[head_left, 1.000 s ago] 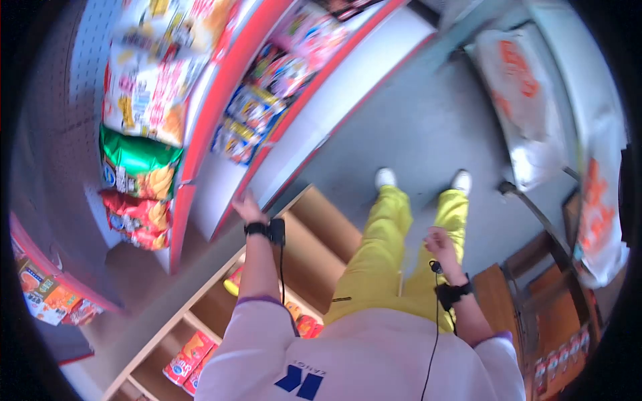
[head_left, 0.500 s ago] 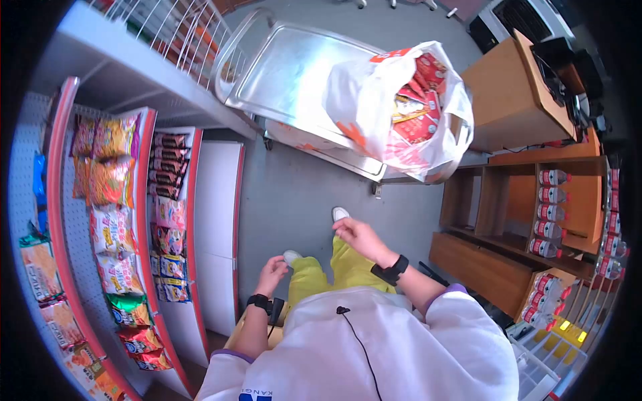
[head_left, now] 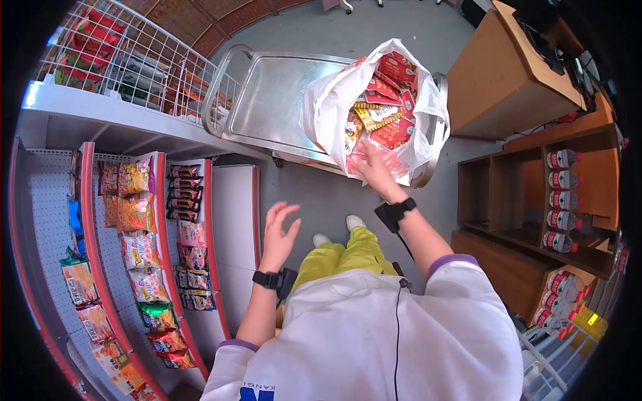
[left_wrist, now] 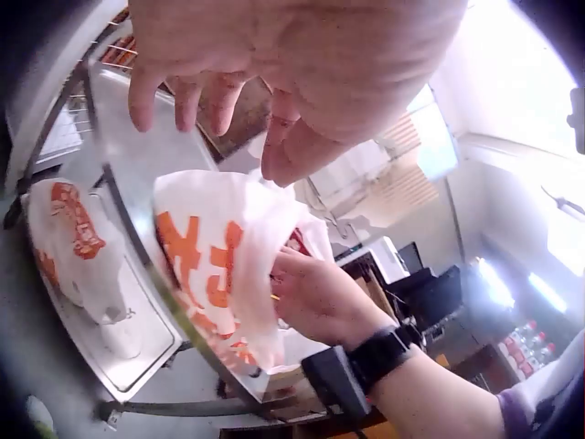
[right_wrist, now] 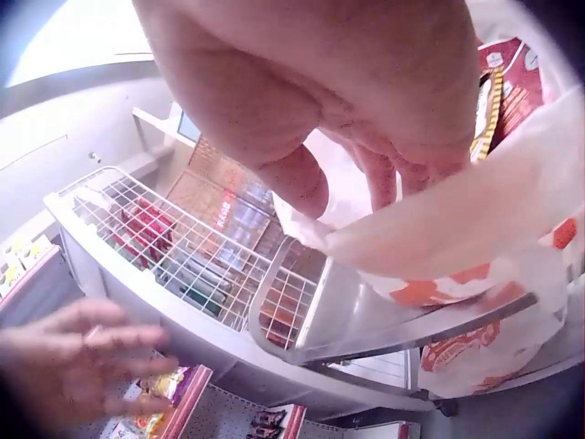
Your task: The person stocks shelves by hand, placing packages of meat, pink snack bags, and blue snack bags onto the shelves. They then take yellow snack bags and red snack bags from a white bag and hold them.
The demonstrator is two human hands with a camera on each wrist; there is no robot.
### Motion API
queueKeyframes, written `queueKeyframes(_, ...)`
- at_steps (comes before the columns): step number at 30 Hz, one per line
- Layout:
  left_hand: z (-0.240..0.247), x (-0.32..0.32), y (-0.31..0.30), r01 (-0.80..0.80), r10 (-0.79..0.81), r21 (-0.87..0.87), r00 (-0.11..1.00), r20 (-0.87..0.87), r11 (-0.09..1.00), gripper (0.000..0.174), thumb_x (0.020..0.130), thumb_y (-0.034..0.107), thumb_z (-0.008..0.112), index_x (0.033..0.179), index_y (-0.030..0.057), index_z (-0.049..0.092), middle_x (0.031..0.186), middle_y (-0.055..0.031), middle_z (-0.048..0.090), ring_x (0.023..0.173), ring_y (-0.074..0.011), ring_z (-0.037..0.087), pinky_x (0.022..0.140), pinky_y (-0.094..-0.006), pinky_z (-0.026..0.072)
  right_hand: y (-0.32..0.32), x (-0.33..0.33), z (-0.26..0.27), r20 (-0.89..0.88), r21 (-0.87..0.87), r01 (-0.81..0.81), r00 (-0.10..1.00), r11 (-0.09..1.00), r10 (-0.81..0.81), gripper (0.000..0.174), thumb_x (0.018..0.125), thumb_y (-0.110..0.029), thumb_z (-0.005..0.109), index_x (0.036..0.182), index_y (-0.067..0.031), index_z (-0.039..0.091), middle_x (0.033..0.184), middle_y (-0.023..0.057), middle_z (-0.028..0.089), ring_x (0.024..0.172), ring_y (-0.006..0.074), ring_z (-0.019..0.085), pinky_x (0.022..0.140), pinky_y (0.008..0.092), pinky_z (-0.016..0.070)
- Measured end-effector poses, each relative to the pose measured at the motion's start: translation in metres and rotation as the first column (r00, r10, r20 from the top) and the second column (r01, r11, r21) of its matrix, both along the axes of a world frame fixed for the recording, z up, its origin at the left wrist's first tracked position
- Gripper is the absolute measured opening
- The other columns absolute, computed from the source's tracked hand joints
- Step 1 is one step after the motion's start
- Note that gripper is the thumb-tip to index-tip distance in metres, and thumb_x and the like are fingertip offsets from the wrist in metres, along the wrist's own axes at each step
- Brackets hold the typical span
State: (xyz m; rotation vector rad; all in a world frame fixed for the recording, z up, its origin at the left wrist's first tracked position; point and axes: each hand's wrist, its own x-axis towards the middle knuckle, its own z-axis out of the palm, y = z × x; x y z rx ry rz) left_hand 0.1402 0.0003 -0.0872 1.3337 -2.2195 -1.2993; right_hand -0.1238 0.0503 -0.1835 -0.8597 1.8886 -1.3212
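Observation:
A white plastic bag point(head_left: 328, 110) with orange print stands on a metal cart, its mouth open. Inside lie red snack packets point(head_left: 394, 130) and a yellow-striped packet point(head_left: 381, 117). My right hand point(head_left: 376, 170) reaches over the near rim of the bag, its fingertips just inside the mouth. In the right wrist view the right hand's fingers point(right_wrist: 302, 178) hang apart from the thumb, partly behind the bag's film. My left hand point(head_left: 277, 237) hovers in the air left of the bag, fingers spread and holding nothing; the left wrist view shows its fingers point(left_wrist: 219, 101) hanging loosely.
The metal cart point(head_left: 281, 93) has a lower shelf with another white bag point(left_wrist: 78, 247). Snack shelves point(head_left: 160, 267) run along the left, below a white wire basket point(head_left: 140, 67). Bottles point(head_left: 562, 200) stand in a wooden shelf point(head_left: 495, 194) on the right.
The view has swung from the left shelves and low wooden shelf to the cart. My right hand has gone forward to the bag's mouth; the left hand has risen and spread its fingers.

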Motion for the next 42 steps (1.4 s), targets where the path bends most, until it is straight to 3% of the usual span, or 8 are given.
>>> queueKeyframes(4, 0.032, -0.059, -0.028, 0.151, -0.162, -0.219, 0.986, -0.032, 0.964, 0.030, 0.078, 0.011, 0.063, 0.108, 0.0148, 0.061, 0.129, -0.0134, 0.038, 0.119, -0.0321, 0.039, 0.096, -0.0364, 0.0363, -0.045, 0.027, -0.009, 0.256, -0.207, -0.082, 0.957, 0.975, 0.135, 0.047, 0.084, -0.007, 0.052, 0.129, -0.0033, 0.038, 0.114, 0.0188, 0.056, 0.104, 0.0300, 0.056, 0.087, 0.0345, 0.0440)
queueKeyframes(16, 0.038, -0.132, -0.095, 0.361, -0.358, -0.623, 0.924, 0.137, 0.694, 0.023, 0.078, 0.026, 0.061, 0.099, 0.0205, 0.068, 0.144, -0.0181, 0.020, 0.132, -0.0432, 0.011, 0.098, -0.0661, 0.0156, -0.061, 0.036, 0.034, -0.370, -0.107, -0.181, 0.920, 0.978, 0.129, 0.027, 0.079, 0.001, 0.049, 0.106, 0.0026, 0.051, 0.101, 0.0244, 0.056, 0.096, 0.0404, 0.052, 0.079, 0.0437, 0.0435)
queueKeyframes(22, 0.020, -0.176, -0.121, 0.528, -0.351, -0.438, 0.835, 0.425, 0.727, 0.028, 0.074, 0.037, 0.061, 0.095, 0.0201, 0.070, 0.145, -0.0161, 0.020, 0.133, -0.0422, 0.009, 0.095, -0.0710, 0.0135, -0.046, 0.035, 0.059, -0.464, -0.015, -0.148, 0.877, 0.989, 0.124, 0.036, 0.077, 0.003, 0.048, 0.113, 0.0002, 0.050, 0.108, 0.0226, 0.053, 0.098, 0.0405, 0.051, 0.081, 0.0437, 0.0435)
queueKeyframes(26, 0.014, -0.190, -0.132, 0.633, -0.319, -0.354, 0.703, 0.636, 0.689, 0.050, 0.075, 0.041, 0.060, 0.117, 0.0148, 0.057, 0.146, -0.0132, 0.020, 0.134, -0.0368, 0.015, 0.093, -0.0710, 0.0191, -0.043, 0.016, 0.063, -0.444, -0.009, -0.260, 0.866, 0.966, 0.229, 0.042, 0.077, 0.002, 0.051, 0.119, -0.0020, 0.049, 0.115, 0.0186, 0.054, 0.104, 0.0374, 0.050, 0.089, 0.0387, 0.0419)
queueKeyframes(29, 0.001, -0.191, -0.143, 0.466, -0.187, -0.439, 0.819, 0.542, 0.768, 0.065, 0.074, 0.034, 0.062, 0.129, 0.0051, 0.041, 0.144, -0.0129, 0.024, 0.130, -0.0333, 0.026, 0.095, -0.0623, 0.0284, -0.045, -0.016, 0.047, -0.380, 0.115, -0.319, 0.861, 0.941, 0.338, 0.040, 0.077, -0.001, 0.052, 0.117, -0.0026, 0.051, 0.114, 0.0190, 0.054, 0.103, 0.0357, 0.052, 0.089, 0.0389, 0.0423)
queueKeyframes(32, -0.001, -0.189, -0.155, 0.256, -0.157, -0.427, 0.954, 0.254, 0.867, 0.068, 0.072, 0.023, 0.065, 0.129, -0.0016, 0.036, 0.142, -0.0097, 0.027, 0.128, -0.0348, 0.027, 0.096, -0.0564, 0.0321, -0.052, -0.050, 0.029, -0.539, 0.203, -0.243, 0.781, 0.949, 0.315, 0.033, 0.076, -0.003, 0.052, 0.109, -0.0026, 0.057, 0.108, 0.0164, 0.056, 0.098, 0.0331, 0.055, 0.083, 0.0396, 0.0460)
queueKeyframes(35, 0.001, -0.188, -0.150, 0.274, -0.158, -0.450, 0.947, 0.280, 0.850, 0.067, 0.072, 0.018, 0.067, 0.129, 0.0004, 0.037, 0.141, -0.0115, 0.026, 0.127, -0.0366, 0.028, 0.095, -0.0537, 0.0334, -0.061, -0.074, 0.009, -0.735, 0.373, -0.085, 0.581, 0.924, 0.350, 0.024, 0.076, -0.006, 0.052, 0.099, -0.0016, 0.058, 0.106, 0.0154, 0.056, 0.093, 0.0298, 0.056, 0.079, 0.0379, 0.0480)
queueKeyframes(42, 0.027, -0.209, -0.108, 0.305, -0.150, -0.540, 0.938, 0.313, 0.784, 0.058, 0.073, 0.016, 0.066, 0.125, 0.0023, 0.043, 0.140, -0.0162, 0.025, 0.131, -0.0365, 0.021, 0.099, -0.0587, 0.0242, -0.114, -0.103, -0.020, -0.736, 0.627, -0.180, 0.182, 0.758, 0.652, 0.026, 0.078, -0.013, 0.051, 0.102, -0.0075, 0.061, 0.119, 0.0105, 0.050, 0.100, 0.0212, 0.052, 0.076, 0.0324, 0.0443)
